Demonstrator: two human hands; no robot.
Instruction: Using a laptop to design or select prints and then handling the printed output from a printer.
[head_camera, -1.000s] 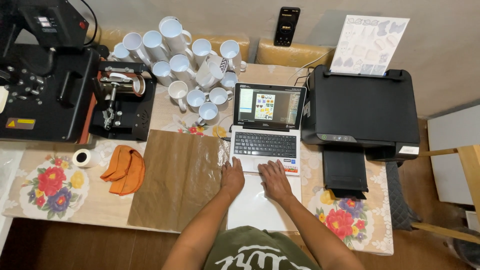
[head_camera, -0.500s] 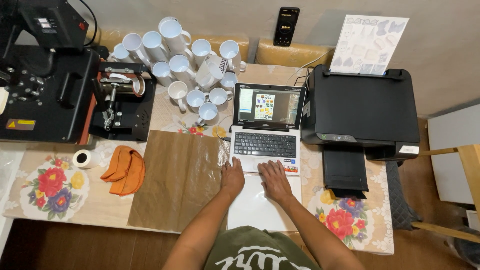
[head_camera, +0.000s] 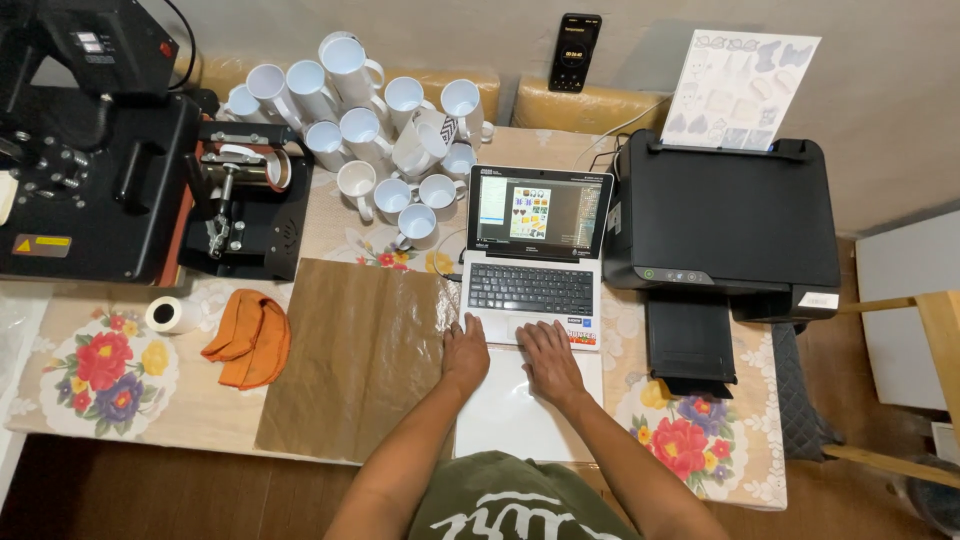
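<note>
two hands are laid flat on the laptop (head_camera: 535, 275): left hand (head_camera: 466, 352) at its near left corner, right hand (head_camera: 548, 358) by the touchpad, fingers loosely spread, nothing gripped. the mugs (head_camera: 385, 130) piled behind the laptop could be knocked over if it is pushed back.

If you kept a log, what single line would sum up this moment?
left hand: flat on laptop palm rest | right hand: by touchpad | brown paper sheet left | white mugs behind | printer right
</note>
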